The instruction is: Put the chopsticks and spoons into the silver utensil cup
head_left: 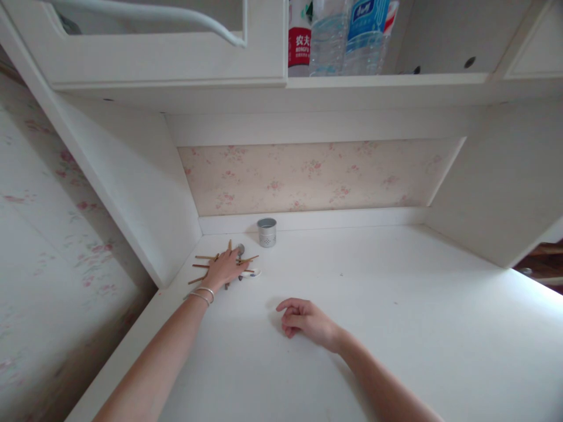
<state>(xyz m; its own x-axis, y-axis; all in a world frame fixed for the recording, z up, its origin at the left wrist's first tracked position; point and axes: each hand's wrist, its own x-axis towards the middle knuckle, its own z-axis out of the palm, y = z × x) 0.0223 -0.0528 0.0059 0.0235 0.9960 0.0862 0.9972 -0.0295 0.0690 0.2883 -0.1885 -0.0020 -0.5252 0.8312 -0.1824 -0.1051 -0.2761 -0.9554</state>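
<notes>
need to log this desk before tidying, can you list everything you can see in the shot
chopsticks: several, brown wood, scattered at the back left of the desk, partly under the left hand
metal spoon: one seen, grey, among the chopsticks
white spoon: one, white, just right of that hand
cup: one, silver perforated metal, upright behind the utensils
bottles: about three, one red-labelled, others clear with a blue label, on the upper shelf
cable: one, white, top left
wallpaper: pink floral, back panel
bangles: two, silver, left wrist
left hand: laid on the chopsticks, fingers spread
right hand: resting on the desk, fingers loosely curled, holding nothing
</notes>
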